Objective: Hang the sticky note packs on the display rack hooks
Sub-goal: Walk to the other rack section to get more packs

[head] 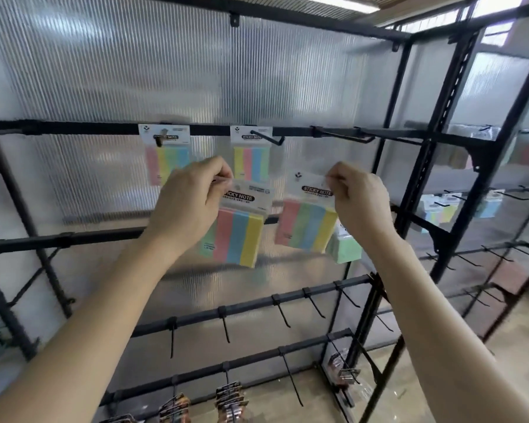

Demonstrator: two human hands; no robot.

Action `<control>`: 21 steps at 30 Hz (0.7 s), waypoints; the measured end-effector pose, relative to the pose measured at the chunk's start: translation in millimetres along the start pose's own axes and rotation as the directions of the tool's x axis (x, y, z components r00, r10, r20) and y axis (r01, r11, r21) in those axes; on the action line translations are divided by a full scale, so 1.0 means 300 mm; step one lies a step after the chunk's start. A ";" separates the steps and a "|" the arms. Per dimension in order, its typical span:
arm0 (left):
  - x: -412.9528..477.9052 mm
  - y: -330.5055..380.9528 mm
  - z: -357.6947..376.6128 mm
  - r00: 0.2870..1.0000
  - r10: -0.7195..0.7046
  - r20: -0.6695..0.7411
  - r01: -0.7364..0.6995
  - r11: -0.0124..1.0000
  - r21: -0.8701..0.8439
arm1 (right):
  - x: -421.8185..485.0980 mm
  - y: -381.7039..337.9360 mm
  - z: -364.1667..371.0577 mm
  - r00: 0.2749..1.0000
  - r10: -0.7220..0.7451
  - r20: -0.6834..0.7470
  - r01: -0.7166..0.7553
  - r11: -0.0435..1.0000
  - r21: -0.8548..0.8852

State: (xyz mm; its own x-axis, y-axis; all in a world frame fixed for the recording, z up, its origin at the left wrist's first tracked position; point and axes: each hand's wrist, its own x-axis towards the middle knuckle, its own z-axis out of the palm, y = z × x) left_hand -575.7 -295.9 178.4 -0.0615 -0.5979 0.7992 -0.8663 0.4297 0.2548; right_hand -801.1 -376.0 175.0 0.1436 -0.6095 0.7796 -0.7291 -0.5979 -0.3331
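Here, left hand (186, 206) pinching one sticky note pack (238, 227), right hand (359, 203) pinching another (307, 219)

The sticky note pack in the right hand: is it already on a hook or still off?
Off. The right hand pinches the pack by its header, below the rail's empty hook.

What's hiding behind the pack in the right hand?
A green pack peeks out behind the right hand's striped pack. Its top and what it hangs from are covered.
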 end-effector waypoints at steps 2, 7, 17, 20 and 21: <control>-0.008 0.047 0.071 0.999 0.023 0.040 -0.022 0.999 -0.027 | -0.064 0.076 -0.025 1.000 0.006 0.009 -0.005 1.000 -0.028; -0.036 0.191 0.264 0.991 0.063 0.120 -0.051 0.994 -0.098 | -0.206 0.297 -0.162 0.999 0.037 0.006 -0.035 0.986 -0.164; -0.096 0.641 0.674 0.985 0.004 0.172 0.032 0.978 -0.207 | -0.426 0.716 -0.491 0.989 0.140 0.039 -0.122 0.948 -0.295; -0.108 0.753 0.784 0.979 -0.023 0.201 0.073 0.967 -0.245 | -0.476 0.809 -0.551 0.987 0.160 0.028 -0.145 0.947 -0.285; -0.109 0.783 0.820 0.974 -0.038 0.224 0.095 0.964 -0.250 | -0.491 0.837 -0.564 0.983 0.178 0.032 -0.162 0.945 -0.283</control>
State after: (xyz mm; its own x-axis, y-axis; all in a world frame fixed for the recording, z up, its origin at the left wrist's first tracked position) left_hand -899.2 -342.0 78.1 -0.1385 -0.7503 0.6465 -0.7168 0.5263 0.4573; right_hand -1118.4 -348.3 66.3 0.0323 -0.7226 0.6905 -0.9019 -0.3188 -0.2915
